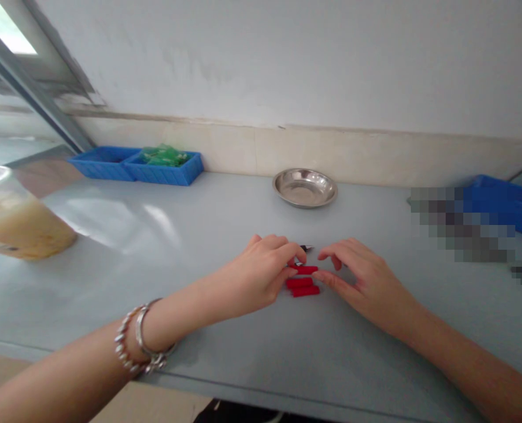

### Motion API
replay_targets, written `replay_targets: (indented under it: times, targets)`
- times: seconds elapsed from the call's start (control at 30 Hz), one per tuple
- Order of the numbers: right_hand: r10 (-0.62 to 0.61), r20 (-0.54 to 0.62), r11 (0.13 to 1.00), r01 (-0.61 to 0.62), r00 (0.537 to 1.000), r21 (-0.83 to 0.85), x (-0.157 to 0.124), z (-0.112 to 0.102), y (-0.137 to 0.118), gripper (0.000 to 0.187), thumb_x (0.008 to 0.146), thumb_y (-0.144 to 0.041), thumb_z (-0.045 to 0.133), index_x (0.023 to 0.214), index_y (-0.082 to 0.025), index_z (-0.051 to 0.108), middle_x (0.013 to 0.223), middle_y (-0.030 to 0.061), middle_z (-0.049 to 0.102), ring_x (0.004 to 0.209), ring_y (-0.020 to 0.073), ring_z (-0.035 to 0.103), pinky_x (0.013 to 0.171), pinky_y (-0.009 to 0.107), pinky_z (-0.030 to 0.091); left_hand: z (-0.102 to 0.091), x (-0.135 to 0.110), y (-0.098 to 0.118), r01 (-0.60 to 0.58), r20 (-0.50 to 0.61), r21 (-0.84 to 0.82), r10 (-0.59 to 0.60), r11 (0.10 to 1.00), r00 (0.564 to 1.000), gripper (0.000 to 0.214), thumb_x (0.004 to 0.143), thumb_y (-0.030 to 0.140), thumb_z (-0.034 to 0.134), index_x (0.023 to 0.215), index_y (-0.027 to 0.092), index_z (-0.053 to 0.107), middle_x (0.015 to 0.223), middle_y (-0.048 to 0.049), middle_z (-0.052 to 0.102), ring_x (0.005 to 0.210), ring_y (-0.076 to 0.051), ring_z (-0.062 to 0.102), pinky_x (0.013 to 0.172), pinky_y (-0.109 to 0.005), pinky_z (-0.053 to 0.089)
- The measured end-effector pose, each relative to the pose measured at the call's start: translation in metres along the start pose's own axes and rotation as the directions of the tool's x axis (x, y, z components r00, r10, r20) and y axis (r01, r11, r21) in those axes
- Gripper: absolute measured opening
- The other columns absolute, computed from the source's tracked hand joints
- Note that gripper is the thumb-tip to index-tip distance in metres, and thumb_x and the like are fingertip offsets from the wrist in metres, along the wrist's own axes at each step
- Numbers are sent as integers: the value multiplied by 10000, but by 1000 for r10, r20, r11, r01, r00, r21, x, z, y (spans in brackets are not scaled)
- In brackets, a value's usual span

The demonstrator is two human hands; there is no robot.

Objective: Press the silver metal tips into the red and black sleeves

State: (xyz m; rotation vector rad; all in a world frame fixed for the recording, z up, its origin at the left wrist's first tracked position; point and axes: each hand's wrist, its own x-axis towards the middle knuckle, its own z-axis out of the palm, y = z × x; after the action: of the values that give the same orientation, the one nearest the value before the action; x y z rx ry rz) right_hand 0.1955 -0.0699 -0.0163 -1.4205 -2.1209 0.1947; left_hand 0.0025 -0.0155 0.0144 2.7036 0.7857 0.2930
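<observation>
Three short red cylinders (303, 281) lie side by side on the pale grey table (225, 346), between my two hands. My left hand (261, 271) is curled, its fingertips touching the left ends of the red pieces and pinching near the top one. My right hand (361, 276) rests on the table just right of them, fingers bent, thumb tip against the pieces' right ends. A small dark metal bit (307, 248) shows just beyond the fingertips. Bracelets (140, 346) circle my left wrist.
A steel dish (305, 188) stands at the back centre by the wall. Blue trays (137, 164), one with green items (164, 155), sit at the back left. A jar of beige stuff (18, 220) is at the left edge. Another blue bin (507, 205) is at right.
</observation>
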Motion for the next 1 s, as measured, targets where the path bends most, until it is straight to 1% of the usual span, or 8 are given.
replay_targets:
  times: [0.07,0.2,0.37,0.47,0.73,0.83,0.93,1.0]
  targets:
    - [-60,16,998,60,998,25,0,1,-1,175,851,-303,479,912,-154,547,803,43,552,786,171,473,721,323,383,1,0,1,-3,29,19,3,1000,1000,267,825,72,381,1039,175,503,983,-55,547,885,-172,507,806,-339,346]
    - [-118,74,992,115,990,44,0,4,-1,143,868,-239,446,822,-153,551,762,37,542,759,168,452,695,317,376,1,1,3,-34,39,39,32,999,999,232,848,95,375,1020,174,510,966,-50,547,884,-170,505,797,-337,336]
    - [-57,33,998,58,998,-1,0,4,5,107,846,-224,487,803,-150,552,756,37,561,746,168,453,683,316,373,-6,1,0,9,66,186,-21,982,998,259,816,175,501,1074,172,485,1040,-70,531,962,-211,486,770,-338,327]
    - [-47,32,999,48,998,-24,1,3,8,99,842,-219,493,807,-154,559,754,36,564,746,171,457,675,312,371,-10,0,-4,37,91,248,-62,968,994,286,787,199,555,1065,175,491,1026,-65,542,940,-211,500,757,-332,326]
    - [-48,10,998,48,999,-35,1,4,7,78,820,-210,524,817,-152,576,734,33,562,739,176,470,651,300,373,-10,1,-5,62,132,277,-102,959,986,231,795,217,531,1023,183,534,918,-52,586,859,-193,536,747,-335,331]
    - [-45,-27,997,44,999,-58,1,4,8,85,822,-211,518,828,-150,578,733,38,564,727,174,482,663,304,382,-10,2,-3,72,138,295,-116,953,984,225,785,225,523,1003,176,550,885,-52,592,834,-195,546,761,-354,342]
    - [-29,-78,996,23,997,-82,1,3,9,88,829,-200,503,828,-150,575,733,43,570,721,171,493,684,308,392,-9,2,-3,83,129,318,-130,944,983,203,789,220,505,973,156,564,855,-56,591,825,-201,554,776,-368,360]
    - [-34,-76,994,26,996,-102,1,3,10,98,834,-204,493,825,-154,576,742,46,576,724,173,495,685,310,396,-8,3,-3,101,102,327,-141,940,985,200,803,215,485,971,146,568,862,-64,589,832,-206,556,778,-369,380]
